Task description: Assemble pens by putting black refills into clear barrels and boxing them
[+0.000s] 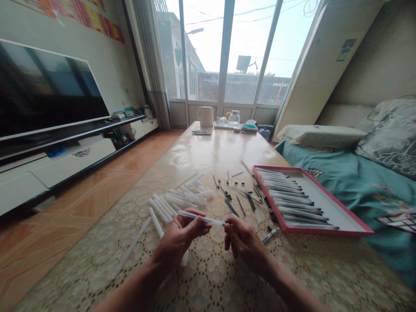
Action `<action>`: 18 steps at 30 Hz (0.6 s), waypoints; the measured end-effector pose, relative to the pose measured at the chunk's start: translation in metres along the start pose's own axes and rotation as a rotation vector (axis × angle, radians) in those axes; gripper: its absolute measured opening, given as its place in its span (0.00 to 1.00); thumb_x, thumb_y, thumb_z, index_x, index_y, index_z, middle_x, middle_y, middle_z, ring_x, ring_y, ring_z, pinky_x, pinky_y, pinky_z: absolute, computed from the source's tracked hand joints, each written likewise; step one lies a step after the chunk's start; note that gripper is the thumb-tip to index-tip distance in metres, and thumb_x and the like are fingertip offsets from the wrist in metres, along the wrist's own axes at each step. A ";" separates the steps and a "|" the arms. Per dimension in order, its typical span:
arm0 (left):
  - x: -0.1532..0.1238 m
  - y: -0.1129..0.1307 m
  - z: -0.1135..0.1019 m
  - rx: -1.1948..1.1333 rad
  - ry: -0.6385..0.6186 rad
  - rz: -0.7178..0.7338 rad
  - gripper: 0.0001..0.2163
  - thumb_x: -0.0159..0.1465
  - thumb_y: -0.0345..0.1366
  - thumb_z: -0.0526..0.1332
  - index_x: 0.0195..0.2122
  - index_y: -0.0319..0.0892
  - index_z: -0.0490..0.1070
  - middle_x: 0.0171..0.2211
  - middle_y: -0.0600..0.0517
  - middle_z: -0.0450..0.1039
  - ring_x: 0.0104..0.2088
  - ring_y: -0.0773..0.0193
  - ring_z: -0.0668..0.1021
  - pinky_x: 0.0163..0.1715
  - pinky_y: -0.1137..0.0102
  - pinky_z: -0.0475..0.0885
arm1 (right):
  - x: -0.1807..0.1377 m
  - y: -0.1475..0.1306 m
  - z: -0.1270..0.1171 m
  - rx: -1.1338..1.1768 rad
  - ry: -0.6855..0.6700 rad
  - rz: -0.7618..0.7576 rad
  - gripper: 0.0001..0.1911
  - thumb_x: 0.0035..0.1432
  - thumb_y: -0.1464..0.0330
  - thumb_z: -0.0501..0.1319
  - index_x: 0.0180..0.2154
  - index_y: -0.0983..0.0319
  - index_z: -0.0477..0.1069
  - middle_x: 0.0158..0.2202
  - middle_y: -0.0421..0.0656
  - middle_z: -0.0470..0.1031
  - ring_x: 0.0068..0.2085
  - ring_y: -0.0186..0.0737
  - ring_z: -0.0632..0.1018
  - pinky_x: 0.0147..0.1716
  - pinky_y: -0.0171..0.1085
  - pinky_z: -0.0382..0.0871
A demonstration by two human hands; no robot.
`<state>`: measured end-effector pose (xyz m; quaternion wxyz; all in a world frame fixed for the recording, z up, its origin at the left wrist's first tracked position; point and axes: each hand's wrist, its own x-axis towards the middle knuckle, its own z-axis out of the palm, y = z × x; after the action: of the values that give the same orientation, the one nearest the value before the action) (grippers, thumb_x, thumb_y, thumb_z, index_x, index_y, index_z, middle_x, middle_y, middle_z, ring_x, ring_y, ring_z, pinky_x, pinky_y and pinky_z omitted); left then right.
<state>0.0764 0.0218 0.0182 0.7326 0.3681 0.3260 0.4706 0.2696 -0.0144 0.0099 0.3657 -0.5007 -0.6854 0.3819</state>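
A whitish pen barrel [212, 221] lies crosswise between my hands over the near part of the table. My left hand [186, 229] is closed around its left part, thumb on top. At its right end, my right hand [242, 236] pinches the dark tip; whatever small piece is in those fingers is mostly hidden. Left of the hands is a loose pile of white pen barrels [185, 195]. To the right lie dark pen refills [230, 203] and small black caps. A red-rimmed box lid [325, 233] holds a row of pens [292, 197].
The long table [208, 277] has a patterned cover. A beige kettle [206, 117], a glass jug [234, 118] and a tissue pack [249, 126] stand at its far end. A teal-covered sofa [328, 169] runs along the right; a television [48, 91] stands left.
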 end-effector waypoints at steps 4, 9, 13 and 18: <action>-0.001 -0.001 0.001 0.015 -0.008 0.007 0.11 0.53 0.36 0.69 0.34 0.37 0.72 0.27 0.48 0.80 0.29 0.64 0.81 0.34 0.72 0.75 | -0.001 0.001 0.001 0.081 -0.015 0.021 0.20 0.66 0.55 0.45 0.27 0.59 0.57 0.17 0.35 0.67 0.15 0.28 0.65 0.15 0.27 0.56; -0.003 0.002 0.002 0.055 0.003 0.018 0.10 0.53 0.36 0.69 0.33 0.38 0.73 0.27 0.48 0.80 0.29 0.64 0.81 0.34 0.72 0.74 | 0.001 0.000 -0.002 -0.043 0.046 -0.040 0.19 0.67 0.57 0.45 0.30 0.61 0.63 0.22 0.38 0.71 0.19 0.30 0.69 0.21 0.30 0.61; -0.005 0.003 0.005 0.232 0.000 0.088 0.10 0.54 0.38 0.68 0.33 0.38 0.74 0.24 0.49 0.79 0.26 0.64 0.79 0.29 0.72 0.73 | 0.001 -0.003 -0.001 -0.233 0.117 -0.158 0.13 0.65 0.61 0.49 0.39 0.60 0.68 0.32 0.42 0.74 0.30 0.35 0.74 0.28 0.32 0.64; -0.009 0.007 0.008 0.531 -0.054 0.137 0.13 0.54 0.42 0.67 0.35 0.37 0.74 0.17 0.53 0.72 0.17 0.68 0.71 0.16 0.75 0.63 | 0.000 -0.004 0.005 -0.325 0.034 -0.240 0.09 0.63 0.66 0.53 0.43 0.59 0.69 0.36 0.42 0.74 0.33 0.36 0.73 0.32 0.33 0.64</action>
<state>0.0772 0.0137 0.0295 0.5854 0.5809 0.3925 0.4072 0.2639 -0.0159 0.0112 0.3345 -0.4741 -0.7865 0.2113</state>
